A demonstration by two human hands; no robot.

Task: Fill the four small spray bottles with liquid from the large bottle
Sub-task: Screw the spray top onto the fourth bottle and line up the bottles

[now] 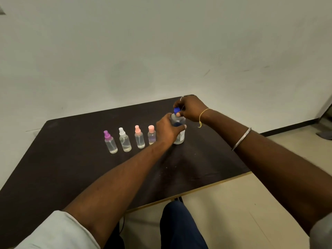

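Observation:
A large clear bottle (179, 136) stands upright on the dark table (62, 168). My left hand (166, 130) is wrapped around its body. My right hand (191, 108) pinches its blue cap (176, 110) from above. Left of it, in a row, stand the small clear spray bottles: one with a purple top (110, 143), one with a white top (124, 141), one with a pink top (139, 138), and another pink-topped one (151, 134) partly hidden behind my left hand. Each shows a little liquid at the bottom.
A plain wall runs behind the table. The table's light front edge (206, 187) slants toward me, with floor to the right and my knee (179, 225) below it.

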